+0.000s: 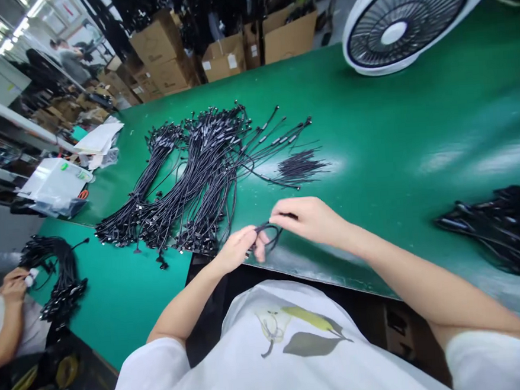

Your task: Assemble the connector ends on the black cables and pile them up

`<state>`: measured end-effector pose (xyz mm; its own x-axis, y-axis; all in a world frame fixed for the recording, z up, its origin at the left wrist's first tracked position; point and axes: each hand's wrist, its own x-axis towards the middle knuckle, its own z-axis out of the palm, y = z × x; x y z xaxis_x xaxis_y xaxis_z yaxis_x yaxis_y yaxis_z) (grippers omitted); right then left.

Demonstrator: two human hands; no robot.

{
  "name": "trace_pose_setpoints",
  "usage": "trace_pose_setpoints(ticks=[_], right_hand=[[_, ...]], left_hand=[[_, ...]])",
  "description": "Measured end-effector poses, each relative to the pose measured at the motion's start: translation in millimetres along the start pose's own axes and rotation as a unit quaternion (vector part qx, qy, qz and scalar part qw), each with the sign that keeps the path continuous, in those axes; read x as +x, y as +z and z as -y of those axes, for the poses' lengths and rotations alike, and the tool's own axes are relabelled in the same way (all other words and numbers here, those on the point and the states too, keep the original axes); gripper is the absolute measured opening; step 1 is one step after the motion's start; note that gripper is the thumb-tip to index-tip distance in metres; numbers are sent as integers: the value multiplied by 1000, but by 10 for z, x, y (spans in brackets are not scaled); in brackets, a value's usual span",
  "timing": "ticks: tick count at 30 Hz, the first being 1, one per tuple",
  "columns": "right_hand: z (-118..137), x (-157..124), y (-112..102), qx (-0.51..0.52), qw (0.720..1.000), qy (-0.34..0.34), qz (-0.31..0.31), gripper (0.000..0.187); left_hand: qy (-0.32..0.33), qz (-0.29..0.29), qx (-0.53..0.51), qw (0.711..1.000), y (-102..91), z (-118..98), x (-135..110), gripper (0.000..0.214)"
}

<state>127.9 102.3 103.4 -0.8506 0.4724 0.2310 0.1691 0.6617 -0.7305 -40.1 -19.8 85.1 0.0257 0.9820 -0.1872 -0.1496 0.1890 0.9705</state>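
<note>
A black cable [272,240], bent into a small loop, is held between my two hands above the table's front edge. My left hand [239,247] is closed on one side of the loop. With thumb and fingers together, my right hand [303,215] pinches the upper right side of it. Beyond my hands lies a large pile of black cables [196,170] with small connectors at their ends. Right of the pile is a little heap of thin black ties [302,166]. The cable's ends are mostly hidden by my fingers.
A white fan [394,31] stands at the back right of the green table [371,133]. Black bundles in shiny wrapping [507,231] lie at right. At left, a co-worker's hand [14,284] is by another cable bundle [63,274]. Cardboard boxes [291,35] stand behind the table.
</note>
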Motion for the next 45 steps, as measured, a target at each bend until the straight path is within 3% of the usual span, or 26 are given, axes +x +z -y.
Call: trace_pose_setpoints(ticks=[2,4,7,9,10,16,19,22,25,28,30,32,34,36,39,41,43,45], right_hand=[[-92,74,113,114,988,58,-87,27],[-130,83,322,262,951,115,-121,33],[-65,39,647,474,843,205,-150,41],[-3,15,774,548,776,243,-195,46],[15,10,806,565,757,251,-211,49],[31,-8,862,601,718,264,-232,58],[112,-23,931,583,728,242,-267,48],[193,-33,956,554,757,203,-279,46],[201,-28,864,536,782,238,-212,52],[177,1,704,585,751,265,-151,53],[173,32,628,616,733,236,-164,51],[173,61,608,610,739,203,-200,47],[152,81,635,573,767,188,-220,42],[87,85,675,501,817,181,-222,39],[-84,60,673,323,910,165,-200,32],[-206,17,598,168,956,133,-199,29],[-292,-52,480,10,982,62,-181,29],[-329,-146,366,-122,986,-46,-108,31]], left_hand=[[1,-31,-91,995,19,-34,17,42],[11,-71,-166,984,39,-29,62,39],[-7,-96,-202,975,106,111,133,39],[-26,-105,-187,977,170,261,147,44],[-32,-108,-176,978,204,333,139,46],[-41,-125,-118,984,337,502,24,57],[-59,-150,-123,979,361,507,21,60],[-94,-126,-153,976,363,521,30,61],[-102,-54,-142,983,361,515,20,61],[-107,3,-141,984,384,477,15,58],[-117,12,-155,981,414,446,26,53],[-118,6,-166,979,441,423,43,51],[-113,8,-162,980,449,412,58,51],[-115,21,-150,982,433,410,66,49],[-136,17,-132,982,383,417,76,46],[-145,-4,-136,980,339,423,89,46],[-142,-20,-137,980,286,423,104,45],[-133,-19,-88,987,228,407,115,44]])
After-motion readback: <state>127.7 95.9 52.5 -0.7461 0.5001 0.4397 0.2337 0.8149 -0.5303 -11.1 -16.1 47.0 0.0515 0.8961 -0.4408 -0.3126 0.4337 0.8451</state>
